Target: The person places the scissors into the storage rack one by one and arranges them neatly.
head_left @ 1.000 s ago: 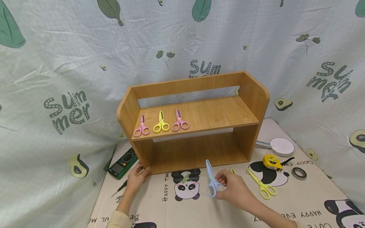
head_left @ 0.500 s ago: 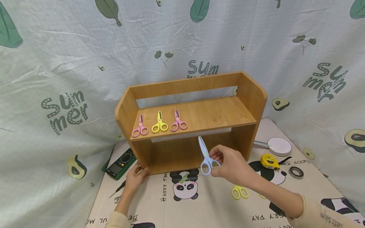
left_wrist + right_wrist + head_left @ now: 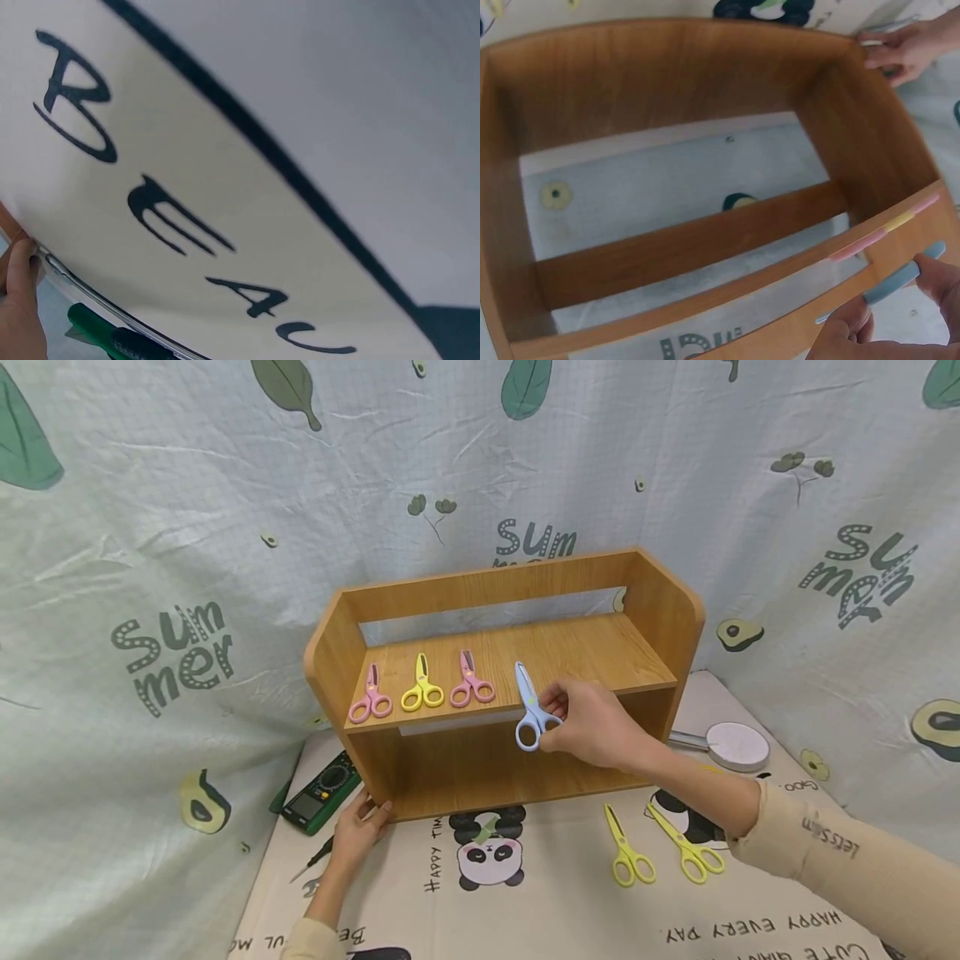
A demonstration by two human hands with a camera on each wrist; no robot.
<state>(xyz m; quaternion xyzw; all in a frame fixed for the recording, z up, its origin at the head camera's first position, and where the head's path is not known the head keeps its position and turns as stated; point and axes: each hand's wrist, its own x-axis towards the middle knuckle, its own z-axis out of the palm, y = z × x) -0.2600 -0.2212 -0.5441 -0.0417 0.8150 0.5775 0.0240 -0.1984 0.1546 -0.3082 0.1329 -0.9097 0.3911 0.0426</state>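
My right hand [image 3: 596,722] pinches a pair of light blue scissors [image 3: 526,687] by one handle loop, blades pointing up, before the upper board's front edge. Edge-on, those scissors [image 3: 894,282] show between thumb and fingers in the right wrist view. A wooden two-tier shelf [image 3: 585,652] bears pink scissors [image 3: 373,683], yellow scissors [image 3: 423,678] and a second pink pair [image 3: 468,672] in a row on the left of its upper board. With thumb and fingers, my left hand [image 3: 356,833] grips the shelf's lower left corner. The lower tier holds nothing visible.
Two yellow scissors, one pair [image 3: 619,835] left of the other [image 3: 675,835], lie on the panda-print cloth at right. A round white-faced object [image 3: 738,747] lies behind them. Left of the shelf are a green multimeter [image 3: 318,797] and a screwdriver [image 3: 318,857]. A printed curtain [image 3: 450,460] hangs behind.
My right hand has lifted the blue scissors from low over the cloth up to the front of the upper board. The left hand stays at the corner.
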